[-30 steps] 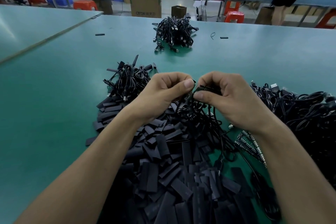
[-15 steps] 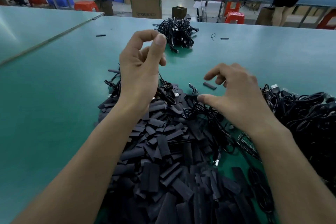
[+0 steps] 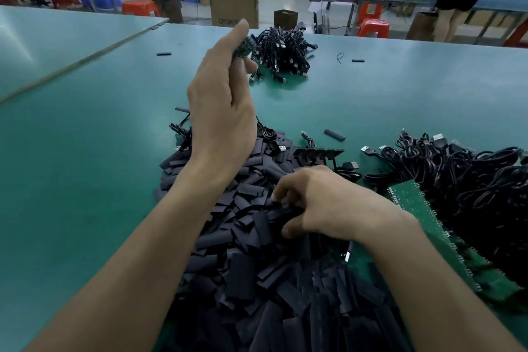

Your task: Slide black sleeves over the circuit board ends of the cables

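Note:
My left hand (image 3: 223, 106) is raised above the table, and its fingertips pinch the dark sleeved end of a black cable (image 3: 243, 49). The rest of that cable is hidden behind the hand. My right hand (image 3: 328, 206) is down on the big pile of black sleeves (image 3: 251, 271), with fingers and thumb curled round one sleeve (image 3: 281, 210) at the top of the pile. A bare circuit board strip (image 3: 320, 152) with its cable lies just beyond my right hand.
A heap of finished cables (image 3: 283, 51) lies far out on the green table (image 3: 85, 151). A tangle of black cables (image 3: 471, 180) fills the right side, over a green circuit board panel (image 3: 411, 197). One loose sleeve (image 3: 334, 134) lies apart. A person stands at the back right.
My hands have come apart. The left hand has lifted the cable up and away toward the far heap. The right hand has dropped back onto the sleeve pile and taken hold of a sleeve.

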Tool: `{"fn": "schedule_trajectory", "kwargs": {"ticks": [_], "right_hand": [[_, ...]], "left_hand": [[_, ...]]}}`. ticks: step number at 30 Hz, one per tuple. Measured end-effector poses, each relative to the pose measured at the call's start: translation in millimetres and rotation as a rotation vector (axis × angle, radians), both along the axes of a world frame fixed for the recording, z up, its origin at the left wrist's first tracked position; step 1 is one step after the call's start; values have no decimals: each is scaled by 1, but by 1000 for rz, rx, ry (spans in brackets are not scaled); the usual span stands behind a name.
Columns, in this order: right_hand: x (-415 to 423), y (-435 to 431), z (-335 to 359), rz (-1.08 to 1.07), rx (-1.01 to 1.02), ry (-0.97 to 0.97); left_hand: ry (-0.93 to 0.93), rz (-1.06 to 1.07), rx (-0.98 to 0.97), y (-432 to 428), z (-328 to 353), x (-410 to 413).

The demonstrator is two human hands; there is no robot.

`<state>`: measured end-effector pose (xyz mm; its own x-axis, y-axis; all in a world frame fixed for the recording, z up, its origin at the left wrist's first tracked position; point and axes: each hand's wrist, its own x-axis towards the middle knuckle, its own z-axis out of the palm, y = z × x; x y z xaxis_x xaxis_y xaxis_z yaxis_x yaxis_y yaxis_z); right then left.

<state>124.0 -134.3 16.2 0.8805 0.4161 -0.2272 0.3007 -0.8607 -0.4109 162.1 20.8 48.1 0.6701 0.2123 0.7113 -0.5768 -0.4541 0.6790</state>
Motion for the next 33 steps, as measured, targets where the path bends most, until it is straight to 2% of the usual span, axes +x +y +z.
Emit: {"fn": "schedule_trajectory", "kwargs": {"ticks": [5, 13, 19, 24, 30, 33], "right_hand": [[2, -3, 0, -63, 82, -58], [1, -9, 2, -45, 88, -73], [4, -26, 19, -92, 258, -177], [3, -34, 23, -132, 386, -210], [5, -30, 20, -79, 280, -107], [5, -28, 19, -49, 210, -133]], "left_hand": [[-80, -20, -61, 0, 0, 0], [123, -99, 42, 2, -9, 2], [250, -211, 131, 2, -12, 3], [262, -303, 172, 0, -11, 1], [301, -324, 183, -2, -14, 3], [315, -305, 174, -1, -14, 4]]}}
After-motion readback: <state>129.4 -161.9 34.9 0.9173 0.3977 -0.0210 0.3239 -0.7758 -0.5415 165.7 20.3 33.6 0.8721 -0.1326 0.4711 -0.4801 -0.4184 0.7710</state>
